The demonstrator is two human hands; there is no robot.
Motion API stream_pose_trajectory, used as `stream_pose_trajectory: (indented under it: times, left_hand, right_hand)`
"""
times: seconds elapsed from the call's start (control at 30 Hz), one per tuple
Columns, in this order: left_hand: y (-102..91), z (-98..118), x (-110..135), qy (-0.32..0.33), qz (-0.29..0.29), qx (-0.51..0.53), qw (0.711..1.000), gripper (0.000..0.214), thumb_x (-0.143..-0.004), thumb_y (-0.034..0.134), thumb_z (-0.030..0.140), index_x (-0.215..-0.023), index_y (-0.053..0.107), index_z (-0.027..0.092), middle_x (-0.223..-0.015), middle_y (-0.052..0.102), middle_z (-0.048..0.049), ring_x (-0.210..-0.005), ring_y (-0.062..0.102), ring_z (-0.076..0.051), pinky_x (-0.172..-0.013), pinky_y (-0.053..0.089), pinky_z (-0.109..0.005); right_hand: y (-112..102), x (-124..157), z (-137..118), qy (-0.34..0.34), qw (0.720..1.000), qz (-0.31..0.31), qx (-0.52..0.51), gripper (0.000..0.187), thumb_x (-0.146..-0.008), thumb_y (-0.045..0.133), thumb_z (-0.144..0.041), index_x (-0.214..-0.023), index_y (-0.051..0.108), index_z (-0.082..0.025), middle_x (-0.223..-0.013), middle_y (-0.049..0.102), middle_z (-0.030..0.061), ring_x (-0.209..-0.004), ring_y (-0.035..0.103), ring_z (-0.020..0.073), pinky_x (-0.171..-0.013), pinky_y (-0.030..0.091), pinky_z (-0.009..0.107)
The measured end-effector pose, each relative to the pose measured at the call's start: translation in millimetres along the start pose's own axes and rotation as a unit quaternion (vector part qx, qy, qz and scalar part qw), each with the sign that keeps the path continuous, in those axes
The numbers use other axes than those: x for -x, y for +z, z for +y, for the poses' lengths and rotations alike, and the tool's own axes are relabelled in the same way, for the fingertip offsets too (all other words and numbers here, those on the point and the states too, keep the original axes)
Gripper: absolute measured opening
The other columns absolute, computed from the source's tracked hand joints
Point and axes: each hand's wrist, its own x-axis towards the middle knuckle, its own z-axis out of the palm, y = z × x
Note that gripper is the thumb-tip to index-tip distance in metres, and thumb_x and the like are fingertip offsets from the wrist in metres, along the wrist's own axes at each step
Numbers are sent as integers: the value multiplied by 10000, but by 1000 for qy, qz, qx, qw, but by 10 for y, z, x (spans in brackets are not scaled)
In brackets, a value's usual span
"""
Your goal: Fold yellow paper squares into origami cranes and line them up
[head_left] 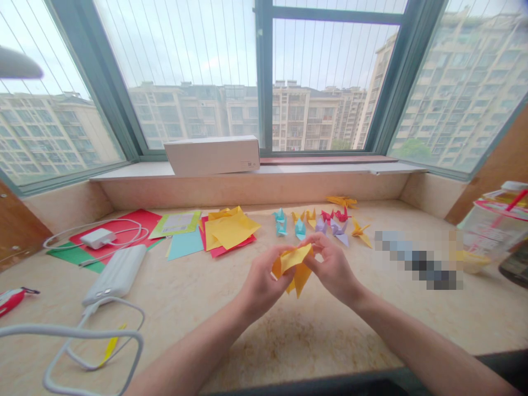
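**Yellow paper held between both hands above the worktop**

A folded piece of yellow paper [297, 267] sat between the two hands, raised just above the middle of the worktop [313, 330]. The left hand [264, 280] was closed around its left side, thumb pressed on the upper flap. The right hand [332, 264] pinched the upper right corner with curled fingers. Beyond them, toward the back edge, stood a row of small folded paper cranes [317, 220] in several colours. Left of these lay a loose stack of coloured paper sheets [229, 231]. A white power bank [117, 275] with its cable rested near the left edge. A white box [212, 155] lay on the window ledge.
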Motion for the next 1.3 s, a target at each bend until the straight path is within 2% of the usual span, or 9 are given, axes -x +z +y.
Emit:
stream_pose_trajectory:
  times: [0.2, 0.43, 0.67, 0.77, 0.87, 0.97, 1.07, 1.2, 1.3]
  left_hand:
    - [-29, 71, 28, -14, -31, 7, 999, 249, -880, 607, 334, -1089, 630, 201, -1041, 716, -66, -907, 656, -194, -749, 497, -277]
    - [28, 14, 3, -95, -39, 56, 993, 304, -898, 575, 338, -1150, 554, 168, -840, 737, -60, -725, 693, -190, -594, 491, -246]
    - [45, -109, -17, -121, 16, 93, 988, 314, -915, 524, 409, -822, 653, 138, -716, 663, -41, -634, 605, -162, -563, 457, -240]
    - [38, -108, -39, -145, 35, 152, 977, 309, -898, 541, 402, -850, 664, 123, -730, 665, -44, -636, 600, -161, -572, 462, -242]
    - [27, -76, -52, -150, 9, 206, 967, 273, -866, 582, 367, -835, 672, 112, -736, 673, -48, -651, 605, -162, -609, 473, -248]
    - [26, -60, -47, -155, -23, 220, 963, 256, -841, 618, 350, -788, 678, 106, -739, 680, -57, -659, 606, -161, -620, 467, -243]
    - [32, -80, -41, -167, -10, 210, 963, 278, -835, 632, 369, -770, 681, 103, -734, 679, -62, -654, 602, -160, -608, 463, -240]
    - [28, -107, -50, -176, 28, 215, 960, 283, -839, 630, 383, -800, 683, 108, -730, 673, -52, -664, 606, -165, -624, 477, -250]
    - [17, -95, -61, -179, 34, 215, 960, 313, -840, 633, 409, -784, 679, 104, -715, 668, -51, -665, 609, -170, -622, 481, -255]
  right_hand:
    - [9, -3, -65, -12, 998, 35, 47, 177, -840, 666, -322, -958, 617, -198, -847, 678, 43, -689, 613, 169, -636, 504, 293]
    - [53, 46, -134, -23, 994, -9, 108, 79, -849, 640, -261, -907, 653, -210, -796, 694, 20, -649, 603, 164, -607, 463, 296]
    - [82, 77, -133, -34, 994, -6, 104, 218, -829, 668, -271, -1034, 607, -225, -994, 691, 46, -775, 631, 184, -733, 503, 342]
    - [77, 77, -127, -39, 995, -4, 93, 208, -844, 648, -261, -1045, 604, -226, -992, 685, 46, -851, 635, 200, -785, 506, 356]
    - [63, 60, -111, -50, 996, 8, 77, 158, -853, 608, -193, -1007, 617, -223, -983, 681, 46, -905, 636, 205, -825, 506, 358]
    - [42, 36, -99, -74, 994, 9, 74, 134, -832, 601, -132, -926, 639, -218, -981, 669, 48, -959, 630, 210, -876, 496, 365]
    - [29, 31, -114, -84, 994, -4, 76, 132, -825, 612, -118, -889, 675, -215, -1022, 650, 58, -998, 626, 212, -920, 486, 375]
    - [21, 51, -188, -70, 994, -46, 76, 194, -880, 605, -191, -1023, 728, -238, -1136, 613, 82, -1114, 592, 228, -1002, 453, 405]
    - [-1, 60, -243, -59, 992, -92, 65, 266, -923, 584, -278, -1164, 698, -267, -1234, 580, 94, -1218, 534, 244, -1070, 401, 440]
